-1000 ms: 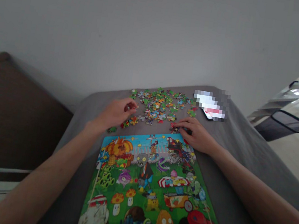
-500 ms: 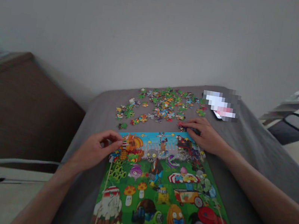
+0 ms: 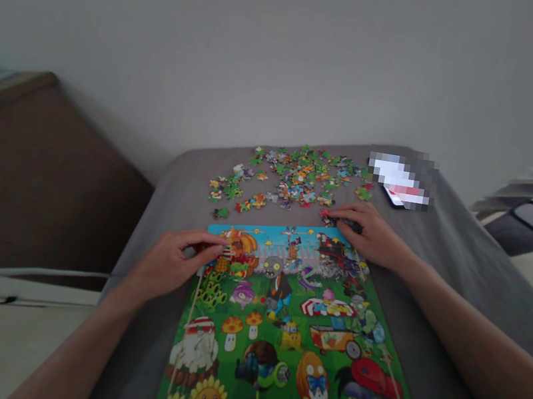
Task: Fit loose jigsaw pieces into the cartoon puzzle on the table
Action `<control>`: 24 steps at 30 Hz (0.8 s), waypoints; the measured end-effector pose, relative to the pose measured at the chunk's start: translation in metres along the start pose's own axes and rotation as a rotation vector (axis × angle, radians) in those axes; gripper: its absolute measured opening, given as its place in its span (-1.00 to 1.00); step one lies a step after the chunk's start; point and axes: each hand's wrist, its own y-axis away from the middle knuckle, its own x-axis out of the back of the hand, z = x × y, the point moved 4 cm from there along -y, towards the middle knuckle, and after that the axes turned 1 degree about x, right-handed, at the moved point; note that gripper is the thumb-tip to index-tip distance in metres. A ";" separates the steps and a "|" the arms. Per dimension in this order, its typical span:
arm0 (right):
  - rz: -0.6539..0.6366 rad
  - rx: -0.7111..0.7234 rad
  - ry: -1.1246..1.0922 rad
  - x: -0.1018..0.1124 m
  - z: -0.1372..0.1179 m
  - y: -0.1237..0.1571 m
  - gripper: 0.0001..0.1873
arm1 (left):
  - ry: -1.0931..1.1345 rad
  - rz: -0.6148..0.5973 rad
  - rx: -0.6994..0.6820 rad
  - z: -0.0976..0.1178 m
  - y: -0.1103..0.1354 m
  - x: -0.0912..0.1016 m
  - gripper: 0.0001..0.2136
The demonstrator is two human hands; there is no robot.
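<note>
A colourful cartoon picture board with rubber bands along its sides lies in front of me. My left hand is at its top left corner, thumb and forefinger pinching a small puzzle piece over the printed picture. Just past the top right edge, my right hand rests with its fingers stretched out. Its fingertips touch a red and dark puzzle piece on the cloth; part of that spot is hidden under the hand. Beyond the board spreads a pile of loose puzzle pieces.
A phone with a lit, blurred screen lies at the back right of the grey cloth. Behind stands a pale wall. A dark brown cabinet is on the left, with a white cable below.
My left hand's fingertips have slid slightly right over the board, still pinching the piece. The right hand stays by the pieces. The whole view has shifted a little.
</note>
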 end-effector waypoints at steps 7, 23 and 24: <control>0.007 0.014 -0.005 0.001 0.001 0.002 -0.64 | 0.025 0.016 0.150 -0.003 0.056 0.007 -0.69; 0.011 0.009 0.021 -0.001 -0.001 0.003 -0.63 | -0.225 0.061 -0.037 -0.004 0.107 -0.012 -0.72; 0.009 0.007 0.023 -0.001 -0.001 0.004 -0.64 | -0.233 0.076 -0.030 -0.004 0.107 -0.012 -0.71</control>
